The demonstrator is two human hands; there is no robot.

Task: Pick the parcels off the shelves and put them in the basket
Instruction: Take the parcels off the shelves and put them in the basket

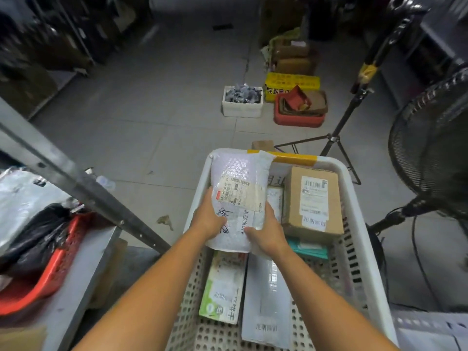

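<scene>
Holding one white bubble-wrap padded parcel [240,178], labelled on top, in two hands above the left half of the white perforated plastic basket [353,191]. Gripped at its near end by the left hand [209,219], thumb across the top face and fingers tucked beneath the left edge, and by the right hand [267,233], thumb on the near right corner, fingers curled round the right edge; both closed firmly on it. Tilted away, far end reaching over the far rim beside a strip of yellow tape [295,158]; touching that rim or not, cannot tell. Counted inside the basket, below and beside the grip: one brown cardboard box [314,198] with a barcode label, just right of the right hand; one teal flat packet [309,248] under that box's near edge; one small white packet [275,201] between held parcel and box, mostly hidden; one green-and-white flat parcel [222,287] beneath the left wrist; one long grey plastic mailer [266,300] beneath the right forearm. To the left, on one grey metal shelf [83,262]: one red plastic tray [50,272], one black plastic bag [38,236], one silvery-white bag [20,198]. Out on the tiled floor, well apart from the hands: one white foam box [241,105], one yellow carton [291,83], one red tub [298,119], one black tripod stand [336,138], one black wire-guard fan [430,148]
</scene>
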